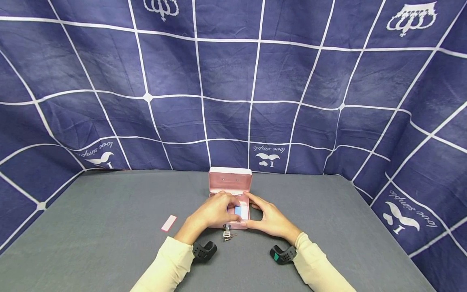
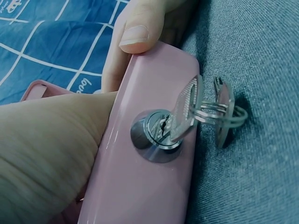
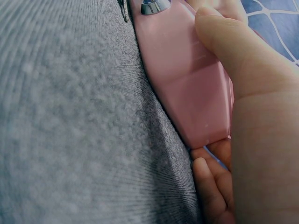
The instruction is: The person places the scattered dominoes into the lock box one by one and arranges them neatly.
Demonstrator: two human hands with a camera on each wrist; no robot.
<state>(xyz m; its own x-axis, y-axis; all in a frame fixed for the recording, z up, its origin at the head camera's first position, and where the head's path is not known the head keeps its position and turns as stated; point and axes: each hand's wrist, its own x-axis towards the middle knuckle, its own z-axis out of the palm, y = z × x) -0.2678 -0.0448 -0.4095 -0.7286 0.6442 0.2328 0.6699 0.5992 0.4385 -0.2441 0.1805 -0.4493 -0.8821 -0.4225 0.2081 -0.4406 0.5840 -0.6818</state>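
A small pink cash box (image 1: 230, 181) stands with its lid raised. My left hand (image 1: 216, 209) reaches inside, its thumb and fingers pinching a flat blue-and-white piece (image 1: 238, 211) at its two ends, by the right inner wall. My right hand (image 1: 269, 219) grips the box's right side, thumb over the front rim and fingers along the far part of the side. In the left wrist view a key sits in the round lock (image 2: 156, 135) on the front, with a second key (image 2: 225, 114) hanging from the ring.
A flat white piece with a pink-red edge (image 1: 169, 223) lies on the grey tabletop (image 1: 120, 243), left of the box. Behind the table hangs a blue cloth (image 1: 230, 73) with white grid lines. Black bands (image 1: 205, 251) are worn on both wrists.
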